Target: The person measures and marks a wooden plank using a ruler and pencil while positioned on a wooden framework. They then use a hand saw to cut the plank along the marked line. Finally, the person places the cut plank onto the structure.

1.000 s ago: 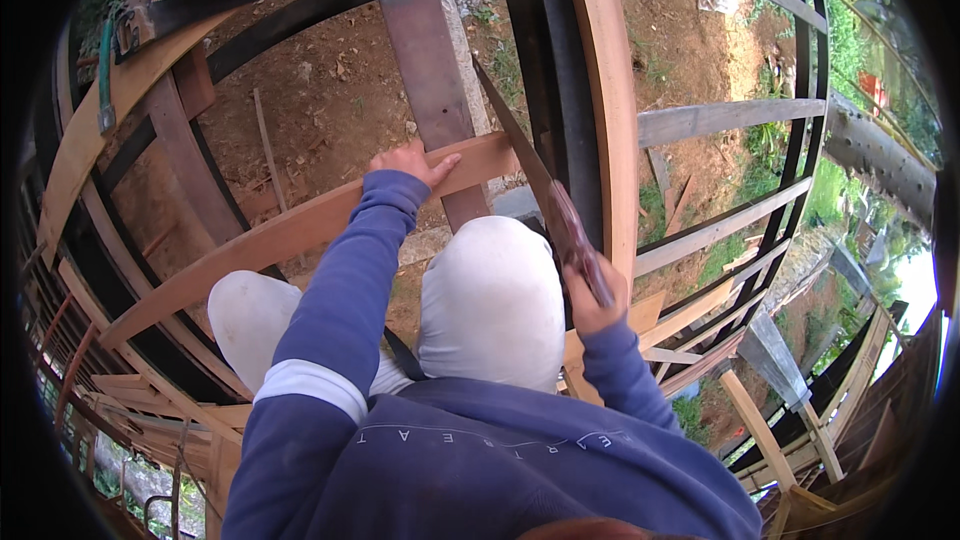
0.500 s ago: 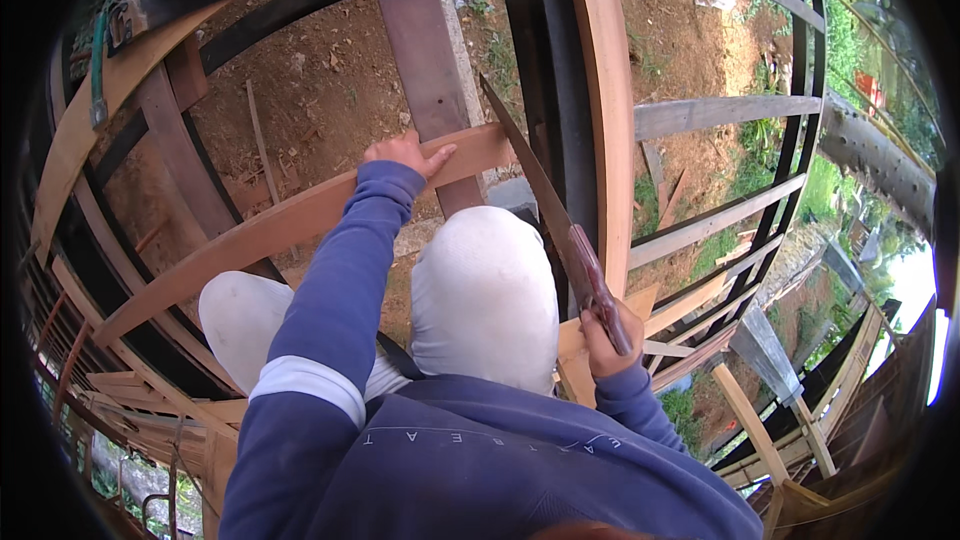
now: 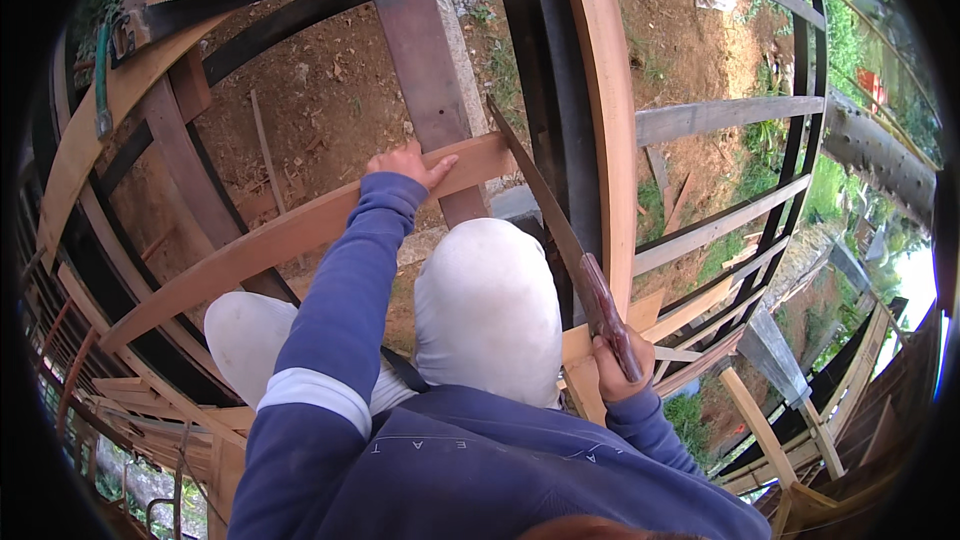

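Note:
My left hand (image 3: 412,166) is closed over a reddish wooden plank (image 3: 250,248), its thumb along the upper face and its fingers over the far edge. The plank slants from the lower left across a wider dark beam (image 3: 425,65). In my right hand (image 3: 624,365) is a handsaw (image 3: 545,190), gripped by its brown wooden handle. The long blade points away from me, up and to the left, and lies against the plank's right end. Whether the teeth have entered the wood cannot be made out. My knee (image 3: 488,315) is just below the plank.
A second handsaw (image 3: 215,8) and a green-handled tool (image 3: 102,85) rest on a curved board (image 3: 75,175) at the far left. A long upright-edged timber (image 3: 600,90) runs beside a black beam right of the blade. Earth (image 3: 310,75) shows below the open framework.
The saw has drawn back slightly toward me with my right hand. My left hand keeps its hold on the plank. The whole view has shifted a little.

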Tool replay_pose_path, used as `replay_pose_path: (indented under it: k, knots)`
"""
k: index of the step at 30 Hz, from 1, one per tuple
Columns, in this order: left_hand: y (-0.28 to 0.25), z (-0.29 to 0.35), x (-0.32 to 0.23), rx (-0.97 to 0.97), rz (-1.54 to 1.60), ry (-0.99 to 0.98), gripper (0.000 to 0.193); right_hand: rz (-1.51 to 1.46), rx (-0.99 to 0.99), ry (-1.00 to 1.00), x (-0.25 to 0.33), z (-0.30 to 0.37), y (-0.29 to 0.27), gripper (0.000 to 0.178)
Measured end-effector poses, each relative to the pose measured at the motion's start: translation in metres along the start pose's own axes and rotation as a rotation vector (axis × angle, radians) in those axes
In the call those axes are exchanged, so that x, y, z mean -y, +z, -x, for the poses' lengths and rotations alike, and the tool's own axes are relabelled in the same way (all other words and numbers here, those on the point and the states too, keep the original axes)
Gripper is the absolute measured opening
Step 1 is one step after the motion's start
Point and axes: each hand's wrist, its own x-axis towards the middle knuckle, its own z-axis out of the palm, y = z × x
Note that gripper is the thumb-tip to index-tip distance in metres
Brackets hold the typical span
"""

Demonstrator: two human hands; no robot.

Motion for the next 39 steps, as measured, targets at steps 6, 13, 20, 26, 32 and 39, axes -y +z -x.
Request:
replay_pose_path:
  k: [6,13,20,26,32,39]
  knots:
    - [-0.005,-0.005,-0.008,0.019,-0.013,0.004,0.079,-0.134,-0.012,0.002,0.009,-0.144,0.081,0.012]
    - [0.000,0.001,-0.001,0.035,-0.028,-0.013,0.084,0.045,-0.011,-0.035,0.000,0.007,0.003,0.020]
    - [-0.004,0.000,-0.010,0.052,-0.029,-0.012,0.080,-0.148,-0.051,-0.115,-0.008,-0.117,0.077,0.011]
    - [-0.002,0.006,-0.002,0.065,-0.041,-0.003,0.083,0.042,0.029,0.009,-0.003,0.021,-0.005,0.025]
    - [-0.002,0.003,-0.010,0.096,-0.039,0.026,0.084,-0.147,-0.036,-0.057,-0.005,-0.145,0.088,0.013]
    - [0.001,0.004,-0.001,0.027,-0.007,0.000,0.081,-0.116,0.029,0.014,-0.011,-0.003,0.013,0.030]
